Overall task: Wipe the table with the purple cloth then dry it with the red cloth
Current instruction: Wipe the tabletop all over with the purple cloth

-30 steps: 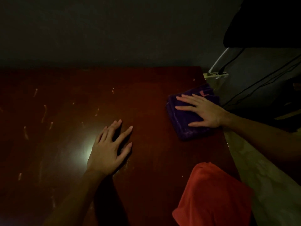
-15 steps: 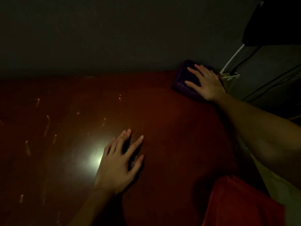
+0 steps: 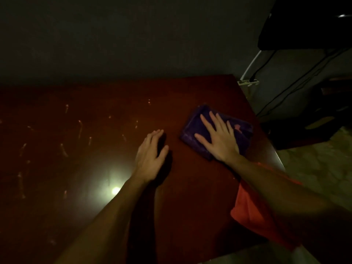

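Observation:
The dark red-brown table (image 3: pixel 95 115) fills the lower left of the dim view. A folded purple cloth (image 3: pixel 194 128) lies flat near the table's right edge. My right hand (image 3: pixel 219 138) presses flat on it with fingers spread. My left hand (image 3: pixel 150 155) rests palm down on the bare tabletop just left of the cloth, holding nothing. A red cloth (image 3: pixel 251 210) lies at the near right corner of the table, partly hidden under my right forearm.
A wall runs along the table's far edge. Off the far right corner a white power strip (image 3: pixel 248 82) with cables sits by the wall, beneath a dark object (image 3: pixel 304 23). Tiled floor (image 3: pixel 314 168) shows to the right. Pale streaks and a light reflection (image 3: pixel 115 190) mark the tabletop.
My right hand has pulled the purple cloth back from the far right corner toward me along the right side. My left hand stays on the tabletop.

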